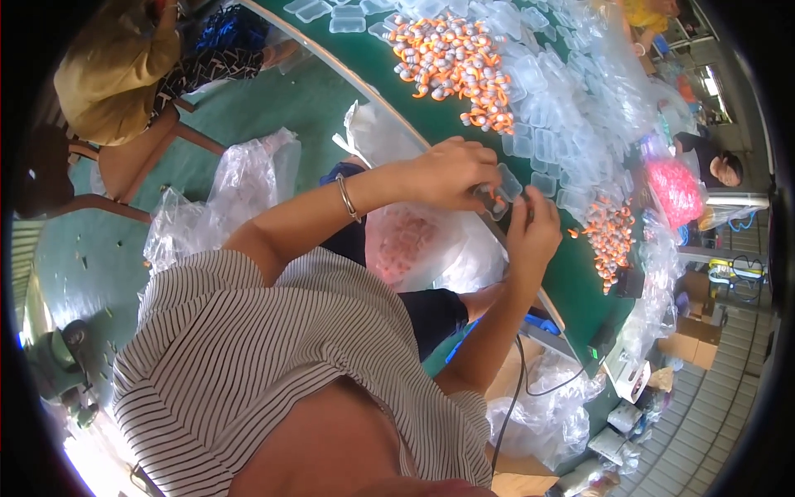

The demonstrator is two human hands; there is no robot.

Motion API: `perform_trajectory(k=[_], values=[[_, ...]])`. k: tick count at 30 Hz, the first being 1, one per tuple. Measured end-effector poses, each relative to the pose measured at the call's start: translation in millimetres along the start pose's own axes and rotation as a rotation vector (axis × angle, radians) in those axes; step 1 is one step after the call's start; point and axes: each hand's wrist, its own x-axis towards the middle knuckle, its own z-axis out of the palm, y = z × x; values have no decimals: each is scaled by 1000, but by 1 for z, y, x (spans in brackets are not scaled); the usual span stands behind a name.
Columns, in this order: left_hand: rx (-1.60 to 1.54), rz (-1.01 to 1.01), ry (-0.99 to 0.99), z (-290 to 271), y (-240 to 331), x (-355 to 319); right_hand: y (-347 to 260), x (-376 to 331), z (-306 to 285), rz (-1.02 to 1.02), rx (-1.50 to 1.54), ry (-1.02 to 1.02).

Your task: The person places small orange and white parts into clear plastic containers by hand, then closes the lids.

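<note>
Both hands worked at one clear tray (503, 192): the left hand (451, 172) gripped it, and the right hand (530, 232), at five o'clock, pinched its edge. Judging by this, filling was underway; next would need an orange piece (609, 236) from three o'clock.

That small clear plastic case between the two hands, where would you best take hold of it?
Probably by its two opposite side edges. The clear case is thin and flat, held over the green table edge; the left hand grips its near side, the right hand comes from below. Pinching the rims keeps the open face free.
</note>
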Motion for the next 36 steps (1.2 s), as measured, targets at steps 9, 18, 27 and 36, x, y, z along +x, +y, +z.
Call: perform_trajectory(k=[9, 18, 27, 36], values=[[-27, -17, 45, 6, 0, -1, 9, 11, 2, -92, 57, 7], [168, 177, 181, 23, -4, 4, 6, -16, 10, -315, 90, 32], [-210, 130, -16, 29, 10, -50, -9, -67, 5, -247, 216, -150], [-30, -544, -845, 175, -162, -152, 98, -173, 149, -88, 239, -561]])
